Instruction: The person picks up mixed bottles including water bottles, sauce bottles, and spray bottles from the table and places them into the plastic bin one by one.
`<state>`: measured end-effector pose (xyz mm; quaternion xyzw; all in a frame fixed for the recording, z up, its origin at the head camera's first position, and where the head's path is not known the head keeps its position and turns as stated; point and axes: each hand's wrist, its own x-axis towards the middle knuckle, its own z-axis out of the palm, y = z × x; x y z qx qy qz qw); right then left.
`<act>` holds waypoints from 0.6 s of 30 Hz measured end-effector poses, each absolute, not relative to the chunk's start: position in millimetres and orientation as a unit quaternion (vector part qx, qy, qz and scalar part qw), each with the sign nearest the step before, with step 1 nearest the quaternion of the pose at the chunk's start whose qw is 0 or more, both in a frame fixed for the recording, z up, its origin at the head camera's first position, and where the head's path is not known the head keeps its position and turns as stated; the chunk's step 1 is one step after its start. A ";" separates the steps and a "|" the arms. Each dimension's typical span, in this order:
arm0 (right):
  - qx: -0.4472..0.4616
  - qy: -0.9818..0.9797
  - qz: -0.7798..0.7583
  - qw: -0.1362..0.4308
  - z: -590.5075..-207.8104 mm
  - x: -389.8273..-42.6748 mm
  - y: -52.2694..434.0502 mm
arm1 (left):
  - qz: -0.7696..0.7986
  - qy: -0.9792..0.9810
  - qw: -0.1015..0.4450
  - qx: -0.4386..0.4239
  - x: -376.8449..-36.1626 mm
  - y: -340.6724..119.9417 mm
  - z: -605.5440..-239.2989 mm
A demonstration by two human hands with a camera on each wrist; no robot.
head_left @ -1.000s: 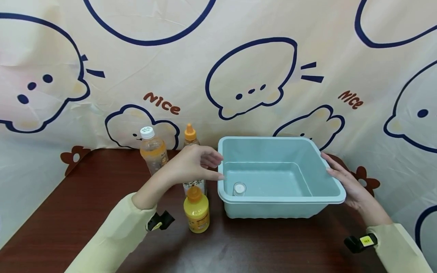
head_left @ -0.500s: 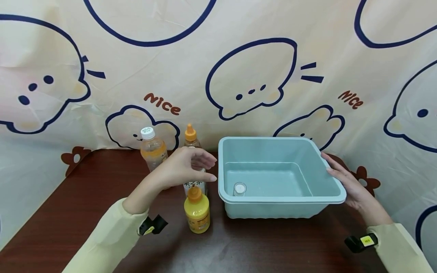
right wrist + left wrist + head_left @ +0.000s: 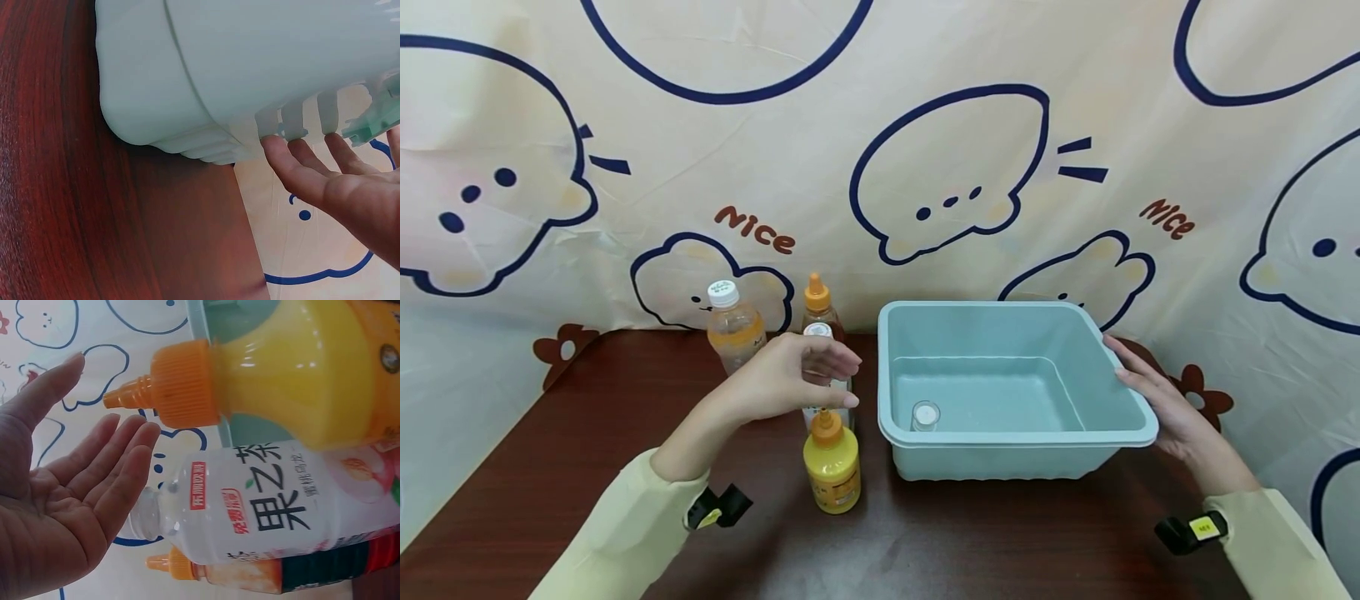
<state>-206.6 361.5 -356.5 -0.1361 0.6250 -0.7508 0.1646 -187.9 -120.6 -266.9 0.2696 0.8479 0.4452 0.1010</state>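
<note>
My left hand (image 3: 786, 379) hovers with parted, loosely bent fingers and holds nothing. Below it stands a yellow squeeze bottle (image 3: 832, 471) with an orange nozzle cap. In the left wrist view the hand is beside that nozzle and the neck of a fruit-tea bottle (image 3: 275, 500); the head view shows this bottle partly hidden behind the hand. My right hand (image 3: 1165, 408) rests at the right rim of a pale blue-green plastic bin (image 3: 1022, 438); in the right wrist view its extended fingertips (image 3: 272, 142) touch the outer wall. A small clear container with a white top (image 3: 926, 414) is inside the bin's front left corner.
Behind the left hand stand an orange-labelled bottle with a white cap (image 3: 735, 329) and a brown sauce bottle with an orange nozzle (image 3: 818, 304). The dark wooden table (image 3: 925, 542) ends at a printed cloth backdrop (image 3: 955, 275).
My left hand has drawn away from the bin's left rim, moving left and slightly down over the bottles. The right hand and the bin have stayed put.
</note>
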 end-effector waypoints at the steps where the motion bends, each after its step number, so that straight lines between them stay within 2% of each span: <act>1: -0.136 0.625 -0.751 0.165 -356.5 -206.7 361.5 | 0.448 0.846 0.104 0.271 -187.8 -121.3 -268.2; 18: -0.128 0.633 -0.746 0.163 -356.4 -206.3 361.1 | 0.468 0.823 0.136 0.291 -185.4 -131.8 -287.3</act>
